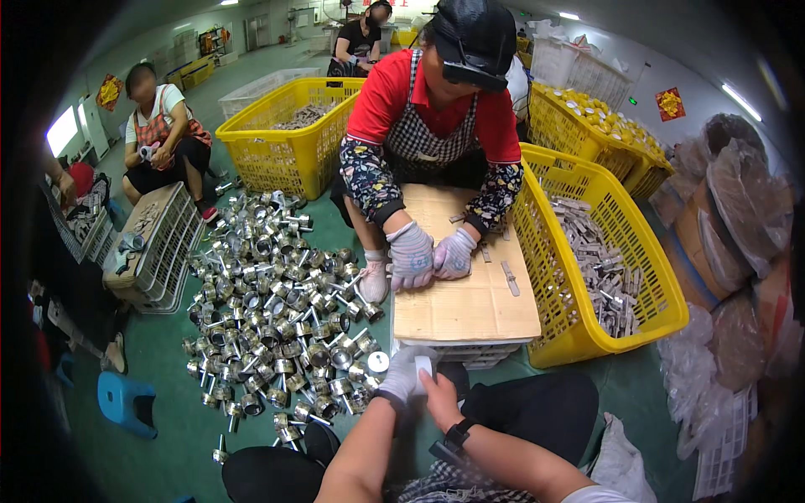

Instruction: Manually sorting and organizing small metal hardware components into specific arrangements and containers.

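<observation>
Just in front of the near edge of the cardboard-topped crate (470, 323), my two hands meet. My left hand (402, 379) wears a pale glove and is closed against a small white piece (423, 367) whose kind I cannot make out. Bare, with a dark band at the wrist, my right hand (441, 402) grips the same piece, its thumb lying along it. To the left of my hands a heap of shiny metal cups with stick handles (285, 302) covers the floor. A flat metal piece (510, 278) lies on the cardboard.
Facing me, a co-worker in a red shirt (381, 113) presses gloved hands (423, 256) on the cardboard. A yellow basket (537, 277) of metal pieces stands at right, another yellow basket (293, 159) behind the heap. A blue stool (126, 398) is at left, plastic bags (692, 394) at right.
</observation>
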The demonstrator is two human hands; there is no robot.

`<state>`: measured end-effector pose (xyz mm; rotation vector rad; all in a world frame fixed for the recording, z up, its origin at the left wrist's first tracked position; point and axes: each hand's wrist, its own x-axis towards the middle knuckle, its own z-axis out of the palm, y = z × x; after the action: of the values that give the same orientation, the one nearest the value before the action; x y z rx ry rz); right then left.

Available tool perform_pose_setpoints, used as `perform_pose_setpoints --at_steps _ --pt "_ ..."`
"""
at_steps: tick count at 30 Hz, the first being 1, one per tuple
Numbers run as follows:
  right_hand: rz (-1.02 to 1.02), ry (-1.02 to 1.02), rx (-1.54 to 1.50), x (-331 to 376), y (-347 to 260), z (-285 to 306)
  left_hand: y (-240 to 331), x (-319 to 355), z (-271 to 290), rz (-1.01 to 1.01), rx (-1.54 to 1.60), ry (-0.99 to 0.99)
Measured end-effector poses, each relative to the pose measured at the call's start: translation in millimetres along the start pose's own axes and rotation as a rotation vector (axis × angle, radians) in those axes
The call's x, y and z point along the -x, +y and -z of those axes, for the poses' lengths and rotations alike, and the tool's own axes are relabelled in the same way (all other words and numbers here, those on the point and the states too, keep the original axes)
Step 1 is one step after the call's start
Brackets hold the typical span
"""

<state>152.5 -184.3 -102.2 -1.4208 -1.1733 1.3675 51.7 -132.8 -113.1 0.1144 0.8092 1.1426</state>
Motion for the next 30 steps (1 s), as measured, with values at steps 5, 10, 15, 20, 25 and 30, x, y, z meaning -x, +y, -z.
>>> perform_pose_setpoints --at_steps 5,10,15,20,25,30 --pt "-0.066 -0.021 -0.001 4.8 -7.0 -0.2 -2.7 -1.1 5.2 -0.011 0.030 -0.004" --pt "-0.047 -0.016 0.011 3.3 -3.8 -0.7 -3.6 -5.2 7.6 0.014 0.005 0.018" --pt "-0.042 -0.019 0.027 3.4 -3.0 -0.4 -7.0 -14.6 16.2 0.023 0.000 0.008" --pt "0.078 -0.024 0.068 8.6 -9.1 1.3 -12.1 -18.9 11.7 -0.020 0.080 0.024" --pt "-0.019 -0.058 0.186 15.8 -2.8 7.4 -24.7 -24.3 29.3 0.069 -0.056 0.031" --pt "-0.107 -0.069 0.165 18.4 3.7 4.3 -32.6 -27.3 48.9 -0.179 -0.293 -0.083"
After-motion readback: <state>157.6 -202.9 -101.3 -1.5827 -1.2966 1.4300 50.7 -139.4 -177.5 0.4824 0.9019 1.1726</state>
